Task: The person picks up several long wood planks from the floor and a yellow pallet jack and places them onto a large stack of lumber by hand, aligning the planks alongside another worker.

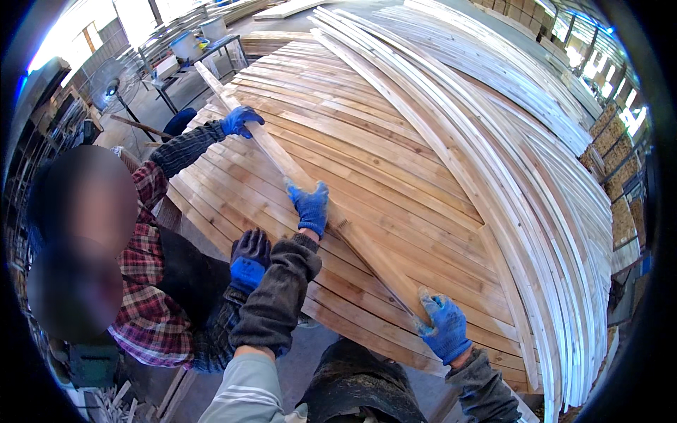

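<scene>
A long, narrow wooden board slants across a wide layer of planks. My left hand, in a blue work glove, grips this board near its middle, thumb and fingers over the edges. At the board's near end my right hand, gloved in the same blue, is closed around it. Farther up the same board rests a co-worker's gloved hand. That person's other gloved hand hangs beside my left forearm, off the board. The undersides of my fingers are hidden.
The co-worker in a plaid shirt stands close on my left. Long pale strips lie along the right side of the planks, with more stacked timber beyond. A standing fan and a table with buckets are at the far left.
</scene>
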Action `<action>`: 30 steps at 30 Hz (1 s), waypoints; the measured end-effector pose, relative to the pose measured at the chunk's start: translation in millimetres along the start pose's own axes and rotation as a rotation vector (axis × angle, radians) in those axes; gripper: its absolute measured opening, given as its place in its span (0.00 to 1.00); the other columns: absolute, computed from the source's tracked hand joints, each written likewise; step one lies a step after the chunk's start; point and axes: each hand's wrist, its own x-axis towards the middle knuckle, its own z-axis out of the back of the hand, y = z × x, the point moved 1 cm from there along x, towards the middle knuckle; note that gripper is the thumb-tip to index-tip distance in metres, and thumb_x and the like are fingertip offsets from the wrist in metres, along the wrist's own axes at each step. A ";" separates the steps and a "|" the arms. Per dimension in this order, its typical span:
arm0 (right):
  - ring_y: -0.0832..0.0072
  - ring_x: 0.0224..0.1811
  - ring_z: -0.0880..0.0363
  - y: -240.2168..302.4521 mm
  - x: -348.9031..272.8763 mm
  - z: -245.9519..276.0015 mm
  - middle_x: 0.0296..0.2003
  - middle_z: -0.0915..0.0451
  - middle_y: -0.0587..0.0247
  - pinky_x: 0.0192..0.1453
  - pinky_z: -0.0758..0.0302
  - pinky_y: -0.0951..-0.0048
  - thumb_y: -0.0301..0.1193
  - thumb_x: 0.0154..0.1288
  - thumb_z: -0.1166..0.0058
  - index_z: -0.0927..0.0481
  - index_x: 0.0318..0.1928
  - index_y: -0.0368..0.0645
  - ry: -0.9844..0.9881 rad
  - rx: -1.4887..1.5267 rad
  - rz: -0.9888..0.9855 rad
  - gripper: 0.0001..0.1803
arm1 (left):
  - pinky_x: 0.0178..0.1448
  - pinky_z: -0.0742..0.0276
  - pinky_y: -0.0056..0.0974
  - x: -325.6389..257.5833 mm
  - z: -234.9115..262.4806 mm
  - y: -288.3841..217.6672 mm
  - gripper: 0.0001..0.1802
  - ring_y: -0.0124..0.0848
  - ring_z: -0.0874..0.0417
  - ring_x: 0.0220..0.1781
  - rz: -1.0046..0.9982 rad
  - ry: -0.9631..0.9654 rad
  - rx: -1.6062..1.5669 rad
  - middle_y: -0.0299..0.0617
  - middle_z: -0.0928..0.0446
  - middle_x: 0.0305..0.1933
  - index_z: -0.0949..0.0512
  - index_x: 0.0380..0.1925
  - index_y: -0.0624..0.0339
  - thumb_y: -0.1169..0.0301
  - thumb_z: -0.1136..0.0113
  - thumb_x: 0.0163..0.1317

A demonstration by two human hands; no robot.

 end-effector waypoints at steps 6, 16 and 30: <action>0.54 0.40 0.22 0.0 -0.1 2.5 0.38 0.23 0.53 0.41 0.24 0.56 0.35 0.56 0.35 0.27 0.65 0.44 0.013 0.002 -0.009 0.34 | 0.74 0.40 0.41 -3.2 -3.9 -15.0 0.51 0.48 0.35 0.70 0.006 -0.005 0.032 0.64 0.43 0.70 0.53 0.71 0.79 0.72 0.33 0.53; 0.55 0.42 0.23 -3.5 -2.1 -2.4 0.41 0.23 0.54 0.43 0.24 0.57 0.35 0.56 0.35 0.27 0.65 0.45 0.012 -0.056 -0.003 0.34 | 0.64 0.28 0.40 3.7 -4.1 15.9 0.50 0.44 0.26 0.60 -0.128 -0.098 0.193 0.60 0.35 0.64 0.50 0.69 0.80 0.73 0.30 0.51; 0.52 0.43 0.23 -5.7 6.0 7.3 0.43 0.23 0.51 0.45 0.24 0.56 0.34 0.55 0.35 0.27 0.64 0.42 0.058 0.034 -0.009 0.34 | 0.68 0.34 0.40 4.1 2.2 19.0 0.52 0.44 0.31 0.64 -0.052 -0.023 0.082 0.62 0.39 0.68 0.55 0.71 0.78 0.73 0.33 0.54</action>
